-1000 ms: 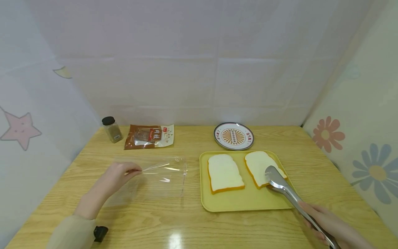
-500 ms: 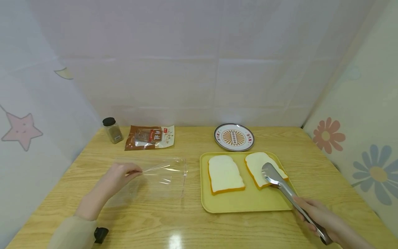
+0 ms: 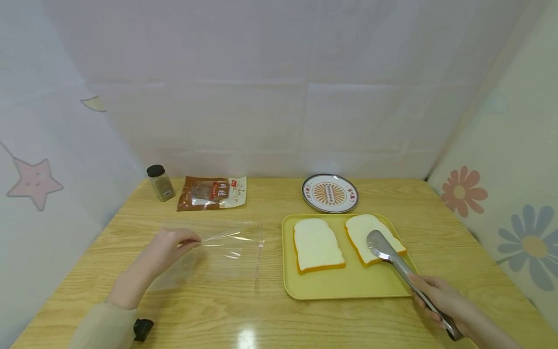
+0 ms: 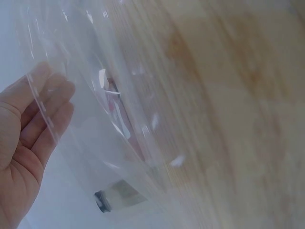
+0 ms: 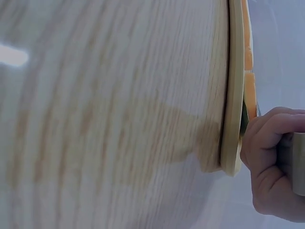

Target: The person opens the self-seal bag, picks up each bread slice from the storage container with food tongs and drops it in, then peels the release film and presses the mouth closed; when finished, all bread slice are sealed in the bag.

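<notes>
Between thumb and fingers, my left hand [image 3: 167, 249] pinches the edge of a clear plastic bag [image 3: 235, 259], lifting it a little off the table. In the left wrist view the bag [image 4: 90, 138] spreads in front of the fingers. On the right, my right hand [image 3: 440, 298] grips metal tongs [image 3: 403, 266]. Their upper jaw lies on top of the right bread slice [image 3: 364, 235]; the lower one is mostly hidden beneath it. Another bread slice [image 3: 316, 245] lies beside it, both on a yellow tray [image 3: 314, 289]. In the right wrist view, my curled fingers [image 5: 267, 143] hold the handle.
A black-lidded spice jar [image 3: 161, 184] and a brown cinnamon packet [image 3: 211, 193] stand at the back left of the wooden table [image 3: 209, 317]. Behind the tray is a round patterned plate [image 3: 330, 194]. White fabric walls enclose the back and sides.
My right hand and the tongs have moved slightly up and left, and the tongs' tip sits a bit farther left on the right slice. My left hand keeps its pinch on the bag.
</notes>
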A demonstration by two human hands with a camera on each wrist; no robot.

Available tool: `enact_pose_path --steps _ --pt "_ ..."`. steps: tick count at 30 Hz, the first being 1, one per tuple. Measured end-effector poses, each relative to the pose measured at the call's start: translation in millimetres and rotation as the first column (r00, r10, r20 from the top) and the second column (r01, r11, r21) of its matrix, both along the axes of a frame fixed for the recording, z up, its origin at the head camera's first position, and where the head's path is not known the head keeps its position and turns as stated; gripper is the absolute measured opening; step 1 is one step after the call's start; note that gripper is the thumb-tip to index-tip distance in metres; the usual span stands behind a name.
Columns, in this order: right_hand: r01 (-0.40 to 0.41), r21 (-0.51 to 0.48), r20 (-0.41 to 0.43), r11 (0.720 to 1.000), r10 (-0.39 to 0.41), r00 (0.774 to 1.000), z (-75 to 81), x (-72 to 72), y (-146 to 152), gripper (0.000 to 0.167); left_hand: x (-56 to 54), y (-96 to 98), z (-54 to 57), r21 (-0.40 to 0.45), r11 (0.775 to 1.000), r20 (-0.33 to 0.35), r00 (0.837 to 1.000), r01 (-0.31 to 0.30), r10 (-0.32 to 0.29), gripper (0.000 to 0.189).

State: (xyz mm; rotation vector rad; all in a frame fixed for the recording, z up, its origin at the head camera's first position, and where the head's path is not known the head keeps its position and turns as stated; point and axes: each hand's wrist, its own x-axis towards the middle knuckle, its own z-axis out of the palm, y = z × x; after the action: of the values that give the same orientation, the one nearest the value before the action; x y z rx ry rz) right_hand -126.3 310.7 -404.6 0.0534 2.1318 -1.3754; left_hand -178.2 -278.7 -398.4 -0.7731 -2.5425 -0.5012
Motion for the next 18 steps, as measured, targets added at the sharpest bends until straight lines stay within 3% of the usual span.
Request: enact_pose_path --steps 10,18 --pt "-0.015 0.055 -0.046 0.998 0.017 0.999 3.8 -0.4 -0.4 0.047 1.1 1.7 0.5 -0.004 1.000 0.036 0.999 -0.014 0.014 0.014" --pt "0.046 0.094 -0.078 0.994 -0.039 0.996 3.7 -1.5 3.0 0.049 1.6 0.6 -0.2 0.007 1.000 0.042 0.999 -0.012 0.012 0.014"
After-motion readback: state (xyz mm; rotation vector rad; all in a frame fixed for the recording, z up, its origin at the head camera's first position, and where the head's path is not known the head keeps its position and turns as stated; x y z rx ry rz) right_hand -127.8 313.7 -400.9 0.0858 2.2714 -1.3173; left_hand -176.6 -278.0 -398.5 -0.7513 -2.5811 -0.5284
